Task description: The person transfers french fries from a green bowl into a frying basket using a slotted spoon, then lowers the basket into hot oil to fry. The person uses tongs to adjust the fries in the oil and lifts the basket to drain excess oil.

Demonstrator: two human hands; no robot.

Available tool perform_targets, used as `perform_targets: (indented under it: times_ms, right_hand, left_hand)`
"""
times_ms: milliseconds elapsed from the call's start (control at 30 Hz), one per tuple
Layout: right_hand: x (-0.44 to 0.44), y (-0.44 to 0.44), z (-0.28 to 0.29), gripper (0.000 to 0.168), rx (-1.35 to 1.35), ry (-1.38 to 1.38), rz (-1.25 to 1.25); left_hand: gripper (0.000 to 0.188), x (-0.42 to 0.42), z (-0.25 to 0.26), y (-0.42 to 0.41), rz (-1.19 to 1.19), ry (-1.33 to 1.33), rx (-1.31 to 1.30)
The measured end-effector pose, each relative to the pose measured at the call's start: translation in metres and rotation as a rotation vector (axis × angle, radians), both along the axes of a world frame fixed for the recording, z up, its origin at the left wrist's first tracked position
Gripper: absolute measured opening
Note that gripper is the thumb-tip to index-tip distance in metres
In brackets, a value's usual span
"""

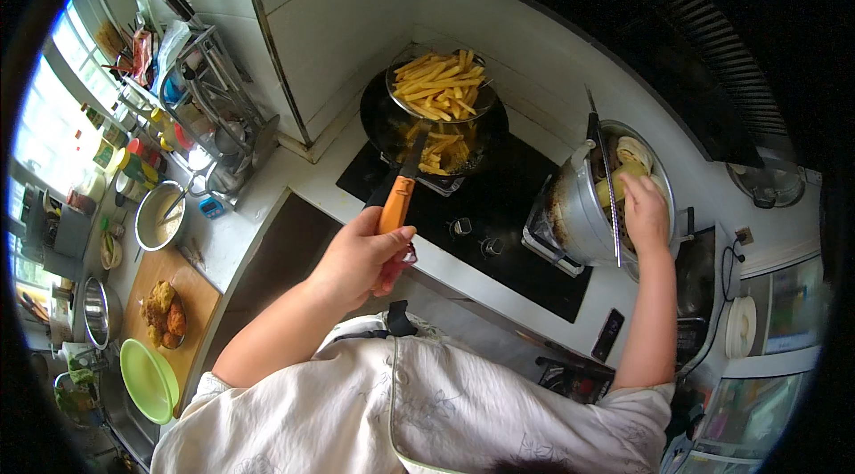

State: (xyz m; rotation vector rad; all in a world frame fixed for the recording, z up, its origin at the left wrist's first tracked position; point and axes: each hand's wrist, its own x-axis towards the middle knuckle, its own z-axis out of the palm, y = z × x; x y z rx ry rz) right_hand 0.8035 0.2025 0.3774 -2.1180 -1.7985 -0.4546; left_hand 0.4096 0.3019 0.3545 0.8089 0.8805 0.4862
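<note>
My left hand is closed around the orange handle of a wire skimmer. A heap of French fries fills the skimmer's basket, which is above the far part of a dark wok. More fries lie in oil in the wok. My right hand reaches into a large metal steamer pot, its fingertips at a yellow-green food piece. Whether they grip it is unclear. Pale, wrapped-looking food is beside it. A long metal rod-like utensil lies across the pot's rim.
Both pans stand on a black glass cooktop with two knobs. On the left, a metal bowl of batter, a blue timer, a cutting board with fried chicken pieces and a green bowl line the counter. A phone-like dark object lies front right.
</note>
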Motion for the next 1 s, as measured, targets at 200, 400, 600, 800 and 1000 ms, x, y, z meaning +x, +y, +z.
perform_targets:
  times_ms: [200, 400, 600, 800, 1000]
  right_hand:
    - [0.033, -0.013, -0.022, 0.012, -0.327, 0.001, 0.19]
    - [0.035, -0.02, -0.016, 0.012, 0.028, -0.206, 0.329]
    - [-0.042, -0.015, 0.031, 0.012, 0.315, 0.16, 0.44]
    - [-0.094, 0.018, 0.006, 0.019, 0.1, 0.597, 0.38]
    - [-0.095, 0.051, -0.027, 0.023, 0.061, 0.914, 0.322]
  left_hand:
    - [0.021, -0.008, -0.003, 0.009, 0.03, 0.053, -0.024]
    - [0.021, -0.006, 0.005, 0.012, 0.072, 0.096, -0.019]
    - [0.022, -0.01, 0.008, 0.016, 0.131, 0.082, 0.008]
    - [0.022, -0.013, 0.013, 0.019, 0.098, 0.059, 0.037]
    - [0.021, -0.016, 0.014, 0.017, 0.096, 0.055, 0.03]
